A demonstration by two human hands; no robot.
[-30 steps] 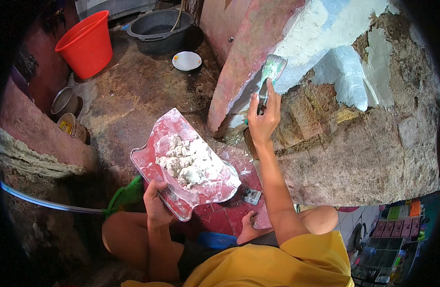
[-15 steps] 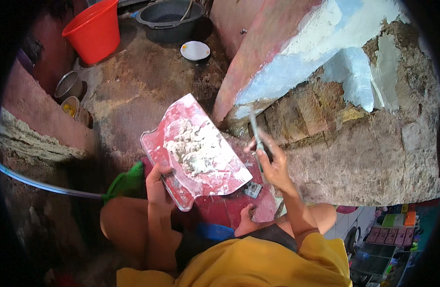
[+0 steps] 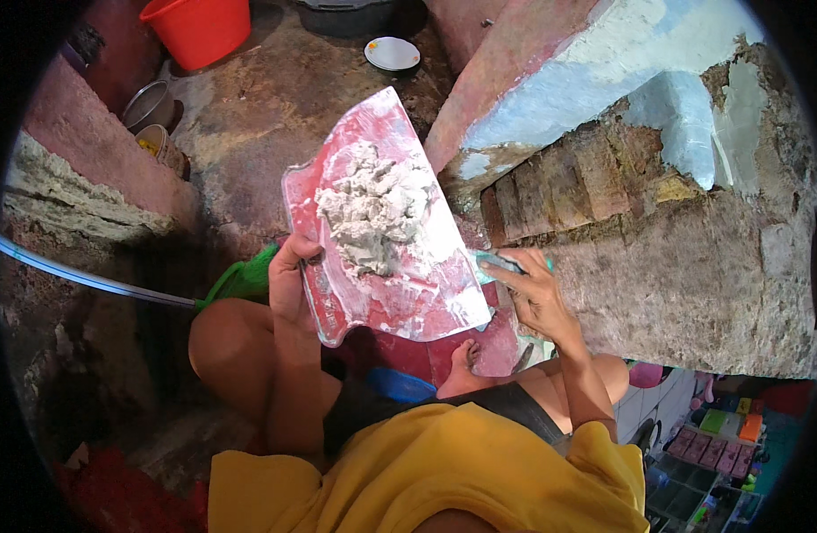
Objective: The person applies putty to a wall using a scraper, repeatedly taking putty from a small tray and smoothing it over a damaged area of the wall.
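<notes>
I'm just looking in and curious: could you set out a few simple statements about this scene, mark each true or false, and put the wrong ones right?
1. The left hand holds a red board. True.
2. The right hand holds a scraper. True.
3. The board's top is bare. False: pale paste is heaped on it.
4. A pale plate is farther from the person than the board. True.
5. A blue bucket is at the back left. False: a red bucket is there.
6. The person wears green. False: the shirt is yellow.
</notes>
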